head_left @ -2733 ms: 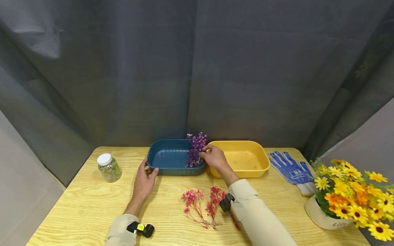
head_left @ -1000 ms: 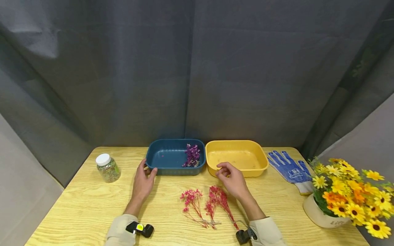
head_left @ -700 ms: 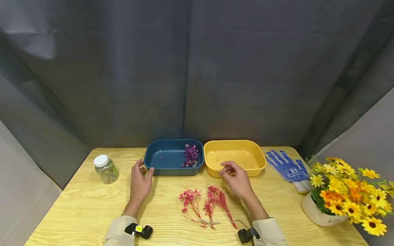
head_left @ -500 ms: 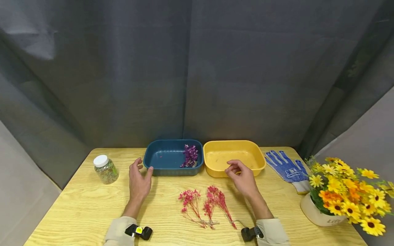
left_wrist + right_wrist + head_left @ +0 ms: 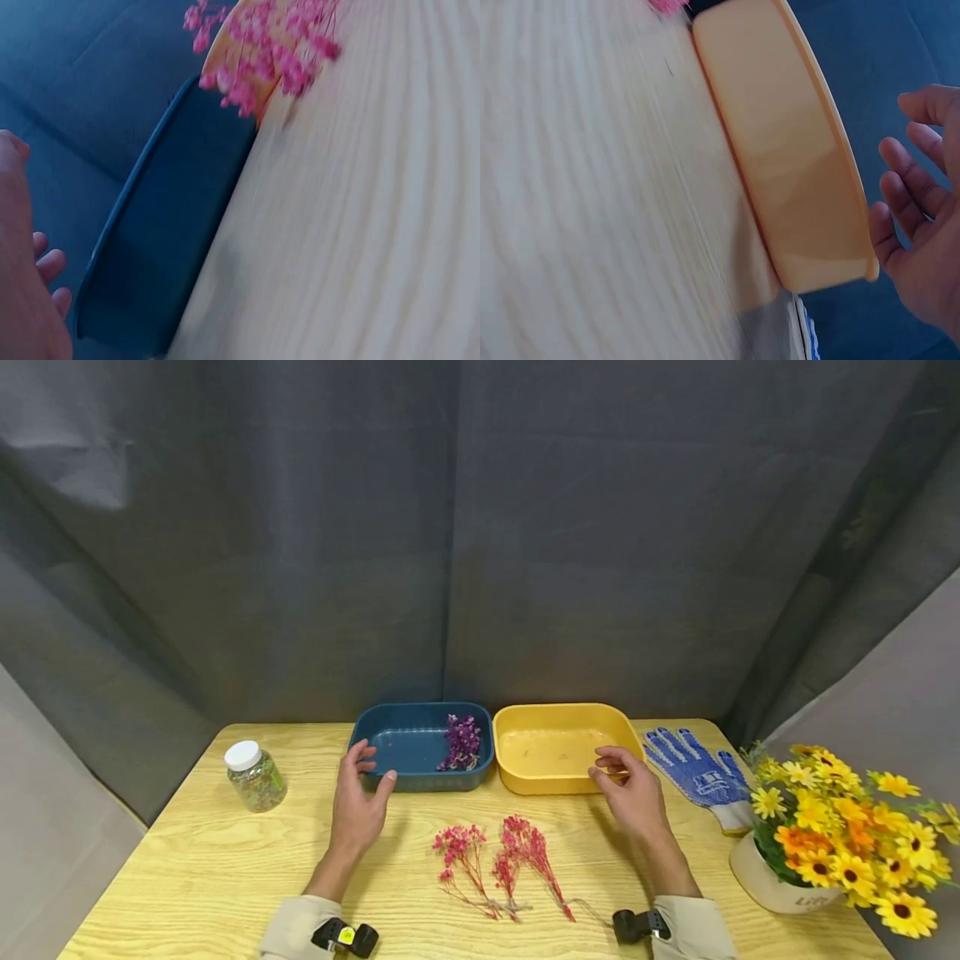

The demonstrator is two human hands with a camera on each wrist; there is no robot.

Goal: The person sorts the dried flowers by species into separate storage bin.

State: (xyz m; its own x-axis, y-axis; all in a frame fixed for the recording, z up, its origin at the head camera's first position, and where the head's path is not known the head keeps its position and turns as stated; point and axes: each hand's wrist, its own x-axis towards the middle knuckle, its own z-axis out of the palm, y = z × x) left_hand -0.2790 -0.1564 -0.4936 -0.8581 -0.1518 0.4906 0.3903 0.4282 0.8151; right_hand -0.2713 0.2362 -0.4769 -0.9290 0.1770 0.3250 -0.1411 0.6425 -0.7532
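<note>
My left hand hovers at the front left corner of a dark blue tray, fingers spread and holding nothing. Inside that tray, toward its right end, lies a bunch of purple dried flowers. Over the front right corner of a yellow tray is my right hand, its fingers loosely bent around no object. The right wrist view shows that hand's fingers apart, beside the rim of the yellow tray. Pink dried flower sprigs lie on the table between my forearms, along with a bundle of pink dried flowers.
A jar with a white lid stands at the left of the wooden table. To the right are a blue and white work glove and a white pot of yellow and orange flowers. A dark curtain hangs behind.
My right hand let go of the purple flowers in the blue tray, drew back and moved right to the yellow tray's corner. My left hand came off the blue tray's rim.
</note>
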